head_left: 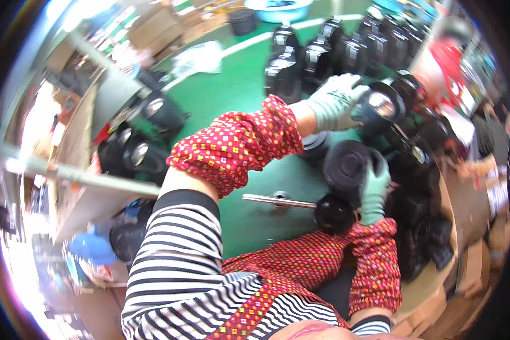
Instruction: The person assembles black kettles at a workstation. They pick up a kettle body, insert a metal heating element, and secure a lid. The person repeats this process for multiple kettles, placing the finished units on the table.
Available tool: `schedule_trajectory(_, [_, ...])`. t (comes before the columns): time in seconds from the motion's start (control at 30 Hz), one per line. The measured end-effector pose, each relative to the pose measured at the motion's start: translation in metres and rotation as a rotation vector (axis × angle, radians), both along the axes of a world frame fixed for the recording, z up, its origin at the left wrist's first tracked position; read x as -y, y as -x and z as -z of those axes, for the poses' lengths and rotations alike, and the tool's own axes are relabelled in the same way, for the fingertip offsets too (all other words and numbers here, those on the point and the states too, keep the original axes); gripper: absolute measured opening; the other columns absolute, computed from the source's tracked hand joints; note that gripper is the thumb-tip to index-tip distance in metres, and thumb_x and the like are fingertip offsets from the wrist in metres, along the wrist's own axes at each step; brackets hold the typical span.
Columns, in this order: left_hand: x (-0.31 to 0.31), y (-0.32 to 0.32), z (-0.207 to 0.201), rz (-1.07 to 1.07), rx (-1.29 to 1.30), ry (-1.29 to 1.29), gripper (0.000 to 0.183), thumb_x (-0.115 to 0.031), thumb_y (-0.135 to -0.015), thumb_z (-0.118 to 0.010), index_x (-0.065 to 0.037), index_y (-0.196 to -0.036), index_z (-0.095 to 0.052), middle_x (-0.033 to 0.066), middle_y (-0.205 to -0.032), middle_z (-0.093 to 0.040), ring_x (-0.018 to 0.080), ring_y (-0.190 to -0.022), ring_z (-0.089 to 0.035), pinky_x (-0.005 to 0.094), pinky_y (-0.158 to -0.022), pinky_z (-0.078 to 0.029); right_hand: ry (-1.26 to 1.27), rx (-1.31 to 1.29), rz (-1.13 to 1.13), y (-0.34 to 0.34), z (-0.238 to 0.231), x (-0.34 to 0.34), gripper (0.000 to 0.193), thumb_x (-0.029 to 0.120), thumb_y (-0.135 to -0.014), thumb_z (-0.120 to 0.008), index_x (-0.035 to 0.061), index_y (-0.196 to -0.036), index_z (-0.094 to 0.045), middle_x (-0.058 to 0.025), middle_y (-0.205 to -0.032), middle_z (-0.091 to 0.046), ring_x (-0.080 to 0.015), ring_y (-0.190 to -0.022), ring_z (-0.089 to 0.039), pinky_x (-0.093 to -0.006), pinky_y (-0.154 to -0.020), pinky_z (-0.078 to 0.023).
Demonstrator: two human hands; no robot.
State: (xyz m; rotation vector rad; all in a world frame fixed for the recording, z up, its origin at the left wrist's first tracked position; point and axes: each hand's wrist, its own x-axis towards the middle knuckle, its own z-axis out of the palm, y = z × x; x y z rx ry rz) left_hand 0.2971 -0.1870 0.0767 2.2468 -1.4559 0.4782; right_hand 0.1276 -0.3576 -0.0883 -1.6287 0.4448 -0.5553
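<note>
My left hand (335,105), in a pale green-white glove, reaches across the green table with its fingers at the edge of a black bowl-shaped part (384,106) with a shiny middle. Blur softens the contact, but the fingers look closed on its rim. Nearer to me, my gloved right hand (375,190) grips the right side of a dark, ringed round part (345,165). Below that part sits a small glossy black round piece (333,214), with a metal rod (279,200) pointing left from it.
Rows of glossy black rounded housings (328,51) stand along the far side. More black parts (422,153) pile up at the right, beside cardboard (473,266). At left are a metal rail (85,178) and more black parts (139,150). Another person in red (445,68) is at far right.
</note>
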Motion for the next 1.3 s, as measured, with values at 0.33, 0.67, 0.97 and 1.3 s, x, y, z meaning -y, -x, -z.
schedule_trajectory(0.33, [-0.320,-0.020,-0.047,-0.982,-0.128,-0.515,0.078,-0.046,-0.079,-0.086,-0.005,-0.138,-0.057,0.0248,-0.136,-0.060,0.0441,-0.126,-0.058,0.0465,-0.113,-0.046,0.091,-0.018,-0.031,0.073,-0.059,-0.018,0.051,0.020,-0.107,-0.064,-0.0053,-0.149,-0.051,-0.0171,-0.150,-0.057,-0.0266,-0.137,-0.055,-0.0387,-0.117,-0.041])
schedule_trajectory(0.67, [-0.493,-0.073,0.067,-1.309,-0.052,-0.905,0.044,-0.031,-0.094,-0.069,-0.026,-0.138,-0.066,0.0156,-0.140,-0.061,0.0382,-0.130,-0.058,0.0590,-0.107,-0.045,0.054,-0.197,-0.027,0.208,-0.071,-0.035,0.045,0.023,-0.108,-0.062,-0.0026,-0.144,-0.059,-0.0114,-0.135,-0.064,-0.0198,-0.125,-0.059,-0.0328,-0.110,-0.045])
schedule_trajectory(0.97, [-0.430,-0.024,-0.006,-0.729,0.220,-0.578,0.045,-0.011,-0.089,-0.067,-0.014,-0.133,-0.066,0.0146,-0.130,-0.068,0.0323,-0.106,-0.069,0.0473,-0.097,-0.052,0.027,-0.132,-0.239,0.212,-0.118,-0.089,0.047,0.019,-0.104,-0.069,-0.0052,-0.143,-0.057,-0.0147,-0.133,-0.068,-0.0228,-0.124,-0.064,-0.0351,-0.108,-0.049])
schedule_trajectory(1.3, [-0.238,0.191,-0.155,0.286,0.591,-0.548,0.016,-0.020,-0.080,-0.069,-0.012,-0.093,-0.073,0.0089,-0.143,-0.060,0.0201,-0.103,-0.063,0.0412,-0.105,-0.050,-0.344,-0.201,-0.537,0.166,-0.242,-0.127,0.078,0.047,-0.098,-0.075,0.0131,-0.160,-0.042,-0.0044,-0.118,-0.064,-0.0085,-0.075,-0.057,-0.0260,-0.059,-0.045])
